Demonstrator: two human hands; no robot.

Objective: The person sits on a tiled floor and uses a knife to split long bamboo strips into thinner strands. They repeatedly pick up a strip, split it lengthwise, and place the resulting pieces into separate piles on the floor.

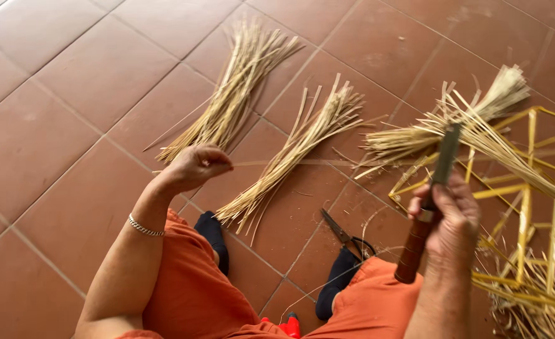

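- The left hand (196, 166) has its fingers pinched shut on one thin strip (302, 162) of straw-coloured cane.
- The strip runs flat from the fingertips out to the right, across the floor (70, 94), toward the knife.
- A silver bracelet (144, 227) sits on the left wrist.
- The right hand (450, 216) is wrapped tight around the brown wooden handle of a knife (431, 201).
- The knife stands almost upright, tilted a little, with its dark blade pointing up and away from the person.
- Just behind the left hand lies a bundle of strips (230, 100), fanned out at the far end.
- A second bundle (296, 150) lies near it, between the two hands, and the thin strip crosses over it.
- A third bundle (441, 129) lies behind the knife blade, with a bushy end pointing up to the right.
- On the right side is an open frame of yellow strips (528, 194), woven in a criss-cross shape, lying on the floor.
- A pair of scissors (346, 235) with black handles lies on the tiles between the person's feet.
- The person wears orange trousers (196, 289) and black socks (215, 235).
- A small red thing (290, 326) peeks out at the bottom edge; I cannot tell what it is.
- The floor is made of big reddish-brown tiles.
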